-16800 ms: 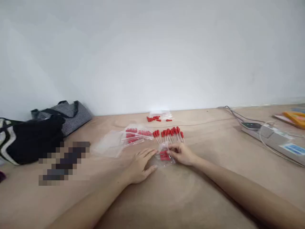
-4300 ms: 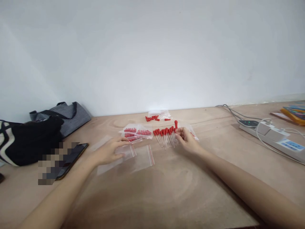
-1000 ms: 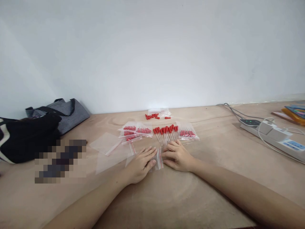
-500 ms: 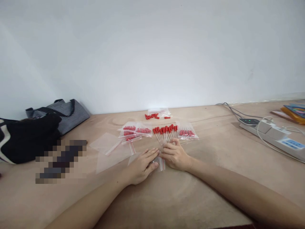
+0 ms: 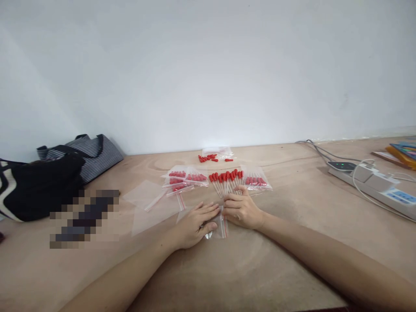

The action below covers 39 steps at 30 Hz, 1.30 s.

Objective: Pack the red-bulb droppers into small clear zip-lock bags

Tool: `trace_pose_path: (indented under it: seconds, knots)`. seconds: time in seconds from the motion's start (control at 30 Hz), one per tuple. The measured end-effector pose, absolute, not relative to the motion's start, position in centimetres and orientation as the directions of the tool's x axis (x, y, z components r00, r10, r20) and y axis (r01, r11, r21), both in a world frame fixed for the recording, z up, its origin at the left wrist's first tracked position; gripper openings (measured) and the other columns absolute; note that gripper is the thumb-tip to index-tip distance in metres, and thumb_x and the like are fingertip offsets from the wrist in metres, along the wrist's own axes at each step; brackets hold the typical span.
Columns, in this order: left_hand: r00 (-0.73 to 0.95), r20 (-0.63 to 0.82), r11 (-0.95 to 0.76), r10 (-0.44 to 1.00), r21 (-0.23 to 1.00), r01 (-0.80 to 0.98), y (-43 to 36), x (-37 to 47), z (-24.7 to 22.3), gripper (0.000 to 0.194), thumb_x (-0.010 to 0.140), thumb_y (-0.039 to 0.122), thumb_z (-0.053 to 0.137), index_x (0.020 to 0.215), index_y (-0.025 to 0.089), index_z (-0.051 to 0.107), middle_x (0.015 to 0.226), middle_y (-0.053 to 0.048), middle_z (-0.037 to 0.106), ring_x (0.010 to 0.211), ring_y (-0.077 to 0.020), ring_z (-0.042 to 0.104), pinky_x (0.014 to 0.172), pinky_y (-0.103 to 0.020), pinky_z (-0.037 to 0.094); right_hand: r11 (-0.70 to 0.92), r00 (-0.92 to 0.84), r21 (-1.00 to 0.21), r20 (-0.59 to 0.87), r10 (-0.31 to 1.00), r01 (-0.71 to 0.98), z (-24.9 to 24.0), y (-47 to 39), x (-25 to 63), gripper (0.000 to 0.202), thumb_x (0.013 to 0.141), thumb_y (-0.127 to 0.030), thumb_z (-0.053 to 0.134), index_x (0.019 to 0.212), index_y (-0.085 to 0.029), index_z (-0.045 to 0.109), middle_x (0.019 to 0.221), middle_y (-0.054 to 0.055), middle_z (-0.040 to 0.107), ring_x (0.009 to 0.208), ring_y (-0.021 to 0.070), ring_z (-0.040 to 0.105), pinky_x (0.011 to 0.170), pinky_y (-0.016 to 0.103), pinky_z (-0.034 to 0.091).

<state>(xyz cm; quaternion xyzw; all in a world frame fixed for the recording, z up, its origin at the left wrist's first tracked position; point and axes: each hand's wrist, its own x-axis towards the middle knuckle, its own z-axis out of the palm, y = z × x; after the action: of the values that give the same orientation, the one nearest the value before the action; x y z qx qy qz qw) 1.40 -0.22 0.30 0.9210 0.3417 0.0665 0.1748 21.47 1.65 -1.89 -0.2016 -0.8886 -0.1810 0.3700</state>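
Observation:
My left hand (image 5: 199,225) lies flat, fingers stretched out, on a clear zip bag (image 5: 221,229) with a red-striped edge. My right hand (image 5: 243,210) is at that bag's upper right edge, its fingers bent and pressed together; what they pinch is too small to make out. Just beyond it, several droppers with red bulbs (image 5: 225,177) are fanned out, their clear stems pointing towards me. To their right sits a bag of red-bulbed droppers (image 5: 256,178). Filled bags (image 5: 178,180) overlap on the left, beside flat clear bags (image 5: 156,216).
Loose red bulbs (image 5: 208,158) lie near the wall by a clear bag. A power strip (image 5: 373,186) with plugs and cables is at the right, with a colourful stack (image 5: 403,154) behind it. Black and striped bags (image 5: 100,158) stand at the left, near a blurred dark object (image 5: 87,219).
My right hand has shifted slightly right and up, away from my left hand. More of the clear bag and its striped edge now shows between them. My left hand stays almost in place.

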Motion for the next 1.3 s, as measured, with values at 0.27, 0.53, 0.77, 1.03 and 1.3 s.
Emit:
trace_pose_path:
  seconds: [0.27,0.53,0.77,1.03,1.3]
  knots:
    - [0.729,0.028,-0.675,0.684,0.403,0.618,-0.1,1.4,-0.3,0.037,0.092,0.028,0.029,0.127,0.020,0.039,0.132,-0.002,0.038,0.125,-0.0160,0.029,0.105,-0.041,0.018,0.846,-0.587,0.030,0.733,0.344,0.533,-2.5,1.4,23.5,0.022,0.073,-0.045,0.057,0.084,-0.026,0.063,0.080,-0.001,0.062,0.084,0.0155,0.048,0.082,0.036,0.022]
    - [0.723,0.037,-0.669,0.690,0.415,0.616,-0.1,1.4,-0.2,0.037,0.093,0.028,0.027,0.126,0.021,0.040,0.132,-0.002,0.039,0.124,-0.0159,0.030,0.105,-0.040,0.019,0.832,-0.569,-0.020,0.720,0.397,0.555,-2.7,1.1,23.8,0.012,0.075,-0.037,0.059,0.083,-0.031,0.065,0.082,-0.002,0.063,0.085,0.0156,0.047,0.081,0.037,0.022]
    - [0.720,0.058,-0.669,0.691,0.427,0.608,-0.2,1.5,0.0,0.036,0.093,0.027,0.026,0.125,0.021,0.042,0.131,-0.002,0.040,0.123,-0.0158,0.032,0.105,-0.041,0.020,0.818,-0.579,-0.032,0.691,0.433,0.575,-2.5,1.1,23.3,0.014,0.076,-0.037,0.058,0.071,-0.028,0.067,0.082,-0.001,0.062,0.084,0.0150,0.047,0.079,0.036,0.021]
    - [0.728,0.055,-0.675,0.683,0.427,0.602,-0.2,1.5,-0.1,0.036,0.093,0.028,0.026,0.125,0.020,0.041,0.131,-0.002,0.040,0.124,-0.0151,0.031,0.105,-0.040,0.019,0.798,-0.599,-0.030,0.643,0.477,0.602,-2.6,1.2,23.5,0.014,0.078,-0.038,0.055,0.078,-0.030,0.067,0.086,0.000,0.062,0.087,0.0160,0.046,0.079,0.037,0.021]
    - [0.725,0.091,-0.690,0.683,0.408,0.598,-0.1,1.4,-0.5,0.039,0.092,0.030,0.029,0.129,0.018,0.035,0.133,-0.003,0.037,0.125,-0.0179,0.028,0.105,-0.041,0.019,0.855,-0.704,-0.092,0.526,0.477,0.511,-1.6,0.1,22.5,0.032,0.076,-0.049,0.051,0.100,-0.030,0.061,0.111,0.006,0.053,0.101,0.0219,0.039,0.083,0.041,0.023]
